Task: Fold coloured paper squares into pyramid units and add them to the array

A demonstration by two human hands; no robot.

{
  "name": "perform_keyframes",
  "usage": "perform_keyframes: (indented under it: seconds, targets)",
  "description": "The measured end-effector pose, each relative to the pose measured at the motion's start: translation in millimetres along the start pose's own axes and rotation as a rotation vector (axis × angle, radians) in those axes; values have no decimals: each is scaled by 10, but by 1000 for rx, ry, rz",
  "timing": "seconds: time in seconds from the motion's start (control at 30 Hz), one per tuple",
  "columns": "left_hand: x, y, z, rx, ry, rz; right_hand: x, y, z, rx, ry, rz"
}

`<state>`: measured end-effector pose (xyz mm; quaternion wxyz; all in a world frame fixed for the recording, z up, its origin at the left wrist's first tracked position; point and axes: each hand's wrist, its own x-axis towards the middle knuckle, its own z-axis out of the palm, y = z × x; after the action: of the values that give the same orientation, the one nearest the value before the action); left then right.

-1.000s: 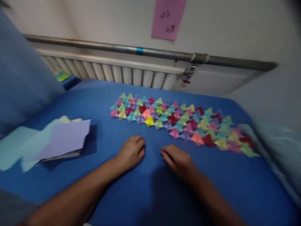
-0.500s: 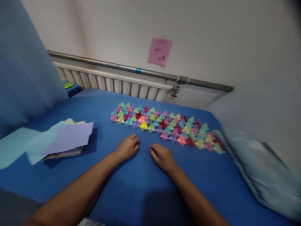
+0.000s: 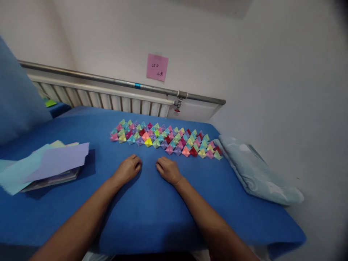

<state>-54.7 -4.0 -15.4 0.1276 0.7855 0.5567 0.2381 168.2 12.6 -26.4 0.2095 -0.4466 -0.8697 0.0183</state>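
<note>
My left hand (image 3: 128, 168) rests on the blue cloth (image 3: 146, 206), its fingers curled in and nothing seen in them. A short gap to the right, my right hand (image 3: 168, 169) lies in the same way, loosely closed, with no object showing. Just beyond both hands, several rows of small folded paper pieces (image 3: 156, 144) in pink, yellow, green, purple, blue and red lie side by side in a long slanting band. Neither hand touches them.
A pile of coloured paper sheets (image 3: 59, 161) lies on the left. On the right is a folded pale blue blanket (image 3: 255, 174) against the wall. Behind the cloth run a metal pipe (image 3: 108, 79) and a white radiator (image 3: 116, 103). A pink note (image 3: 157, 67) is stuck to the wall.
The view has swung to the right, so everything appears shifted left, and the blanket shows more fully. Both hands keep their closed pose on the cloth; the paper pieces lie as before.
</note>
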Motion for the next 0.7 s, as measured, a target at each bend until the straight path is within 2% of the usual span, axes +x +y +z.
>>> perform_keyframes:
  seconds: [0.13, 0.23, 0.4, 0.47, 0.53, 0.63, 0.7]
  targets:
    - [-314, -15, -96, 88, 135, -96, -10, -27, -14, 69, 58, -50]
    - [-611, -91, -267, 185, 330, -209, 16, 4, 29, 79, 95, -93]
    - [-1061, -290, -668, 379, 697, -339, 32, 29, 76, 15, 108, -113]
    - [-1156, -404, -806, 452, 717, -408, 28, 19, 78, -8, 112, -114]
    - [-1193, -523, -908, 490, 676, -459, 27, 6, 81, -30, 107, -107]
    - [-1187, -676, -1017, 486, 599, -463, 25, -20, 81, -47, 101, -77]
    - [-1175, -753, -1088, 467, 596, -442, 19, -41, 74, -36, 94, -60]
